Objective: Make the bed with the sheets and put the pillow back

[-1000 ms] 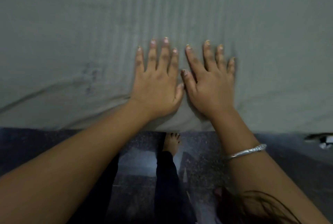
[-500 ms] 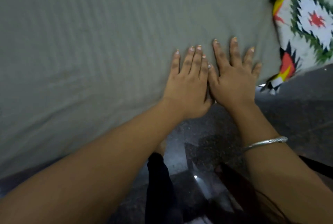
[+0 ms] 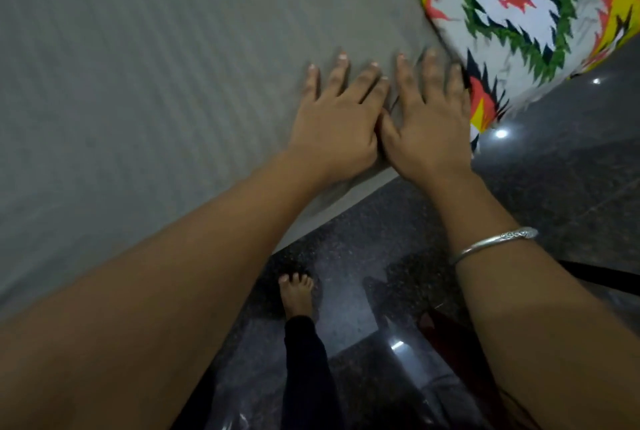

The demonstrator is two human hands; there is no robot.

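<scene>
Nearest, a bare foot (image 3: 296, 294) on the dark polished floor (image 3: 554, 187), beside the bed's edge. On the right wrist, a silver bangle (image 3: 495, 242). Further on, left hand (image 3: 334, 131) and right hand (image 3: 429, 131) side by side, thumbs touching, fingers straight and spread, pressed flat on the grey sheet (image 3: 156, 83) near its corner, gripping nothing. Just beyond the right fingertips, a patterned cloth (image 3: 512, 7) lying over the sheet.

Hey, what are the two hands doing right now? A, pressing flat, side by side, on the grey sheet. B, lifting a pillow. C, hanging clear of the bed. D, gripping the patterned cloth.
A: the left hand and the right hand lie palm down with straight fingers on the grey sheet, holding nothing.
</scene>
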